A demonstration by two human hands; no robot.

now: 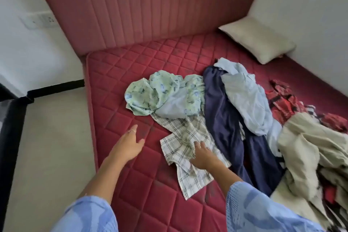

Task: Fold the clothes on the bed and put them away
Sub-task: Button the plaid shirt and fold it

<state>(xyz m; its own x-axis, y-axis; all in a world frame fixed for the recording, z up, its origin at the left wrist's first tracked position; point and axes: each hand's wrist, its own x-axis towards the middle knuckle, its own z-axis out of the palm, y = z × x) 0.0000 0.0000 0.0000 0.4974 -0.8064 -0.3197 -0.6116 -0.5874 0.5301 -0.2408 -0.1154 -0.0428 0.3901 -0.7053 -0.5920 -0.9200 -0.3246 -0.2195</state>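
Note:
A loose heap of clothes lies on the red quilted mattress (120,88). A white checked shirt (185,135) lies nearest me, crumpled and spread flat. Behind it sits a green floral garment (148,92). To the right lie dark navy trousers (224,118), a pale blue shirt (246,100), a red patterned cloth (284,103) and a beige garment (308,147). My right hand (202,156) rests on the checked shirt, fingers bent into the fabric. My left hand (128,143) hovers open over the bare mattress, left of the shirt, holding nothing.
A padded red headboard (143,9) stands behind the mattress. A cream pillow (258,39) lies at the far right by the white wall. Light floor (49,137) runs along the bed's left edge, with a dark object (11,118) at far left.

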